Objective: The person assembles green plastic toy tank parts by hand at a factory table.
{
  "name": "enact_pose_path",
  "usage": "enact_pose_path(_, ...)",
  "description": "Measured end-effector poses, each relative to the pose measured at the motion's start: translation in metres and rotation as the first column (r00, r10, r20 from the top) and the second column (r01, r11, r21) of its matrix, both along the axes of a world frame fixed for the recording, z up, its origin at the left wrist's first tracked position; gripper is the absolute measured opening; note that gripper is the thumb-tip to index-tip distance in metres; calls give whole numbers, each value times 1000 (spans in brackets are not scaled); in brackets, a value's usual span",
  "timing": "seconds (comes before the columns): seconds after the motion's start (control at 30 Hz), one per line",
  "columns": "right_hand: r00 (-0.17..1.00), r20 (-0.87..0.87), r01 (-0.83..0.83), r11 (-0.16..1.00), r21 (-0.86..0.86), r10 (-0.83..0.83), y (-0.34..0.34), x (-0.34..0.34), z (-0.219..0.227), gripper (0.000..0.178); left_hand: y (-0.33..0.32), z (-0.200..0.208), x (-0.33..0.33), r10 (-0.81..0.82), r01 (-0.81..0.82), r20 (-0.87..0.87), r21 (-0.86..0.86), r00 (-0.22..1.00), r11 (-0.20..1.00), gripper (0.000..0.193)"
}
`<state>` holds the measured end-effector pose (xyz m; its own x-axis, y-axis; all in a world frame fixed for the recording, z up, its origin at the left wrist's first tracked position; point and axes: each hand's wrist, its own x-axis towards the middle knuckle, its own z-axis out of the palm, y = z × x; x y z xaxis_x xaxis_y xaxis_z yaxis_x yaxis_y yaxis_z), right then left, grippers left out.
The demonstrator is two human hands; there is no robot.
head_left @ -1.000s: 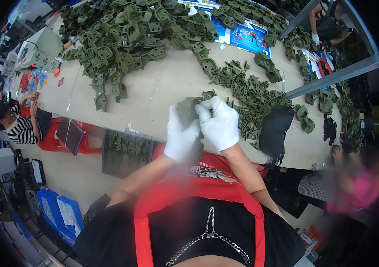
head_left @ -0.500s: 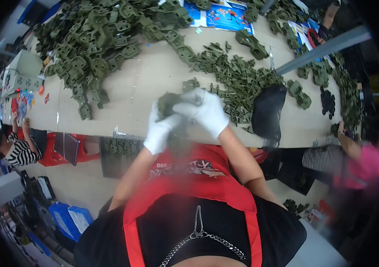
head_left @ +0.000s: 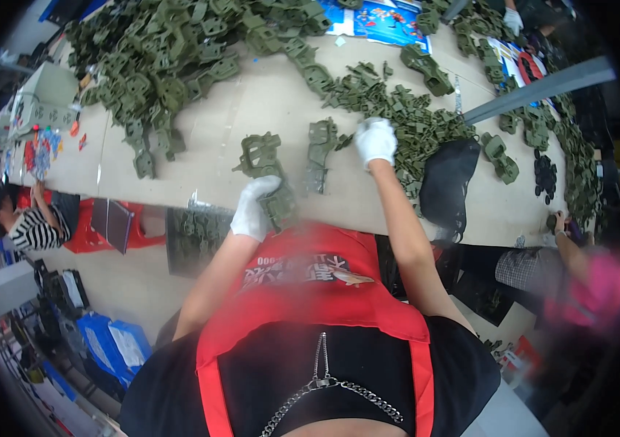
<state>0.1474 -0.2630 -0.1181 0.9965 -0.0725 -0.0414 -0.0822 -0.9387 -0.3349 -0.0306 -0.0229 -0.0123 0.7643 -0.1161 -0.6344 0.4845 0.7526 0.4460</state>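
My left hand (head_left: 254, 207), in a white glove, is closed around an olive-green moulded plastic vehicle body (head_left: 259, 154) at the table's front edge. Its frame-like end points away from me. Farther right, my white-gloved right hand (head_left: 377, 141) is at the left edge of a heap of small green plastic parts (head_left: 418, 125). Its fingers are curled in, and whatever they pinch is hidden. Between the hands, a second green vehicle body (head_left: 320, 146) lies on the table, apart from both.
A big heap of green vehicle bodies (head_left: 157, 62) covers the table's back left. Right of the small parts are a black bag-like piece (head_left: 447, 182) and a slanting grey metal post (head_left: 543, 91). Co-workers sit at left (head_left: 33, 222) and right (head_left: 579, 280).
My hands were together over the vehicle body. The right hand has let go and moved right to the small parts; the left keeps the body, slightly lower. The view has shifted a little.
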Motion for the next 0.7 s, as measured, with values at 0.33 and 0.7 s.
enact_pose_path(0.33,890,-307,-171,870,463,338,31,-171,147,31,-32,11,-11,-11,-28,163,237,987,971,34)
enact_pose_path(0.7,943,-140,-204,857,473,301,41,-196,168,20,-39,22,-16,-158,49,194,475,968,879,15)
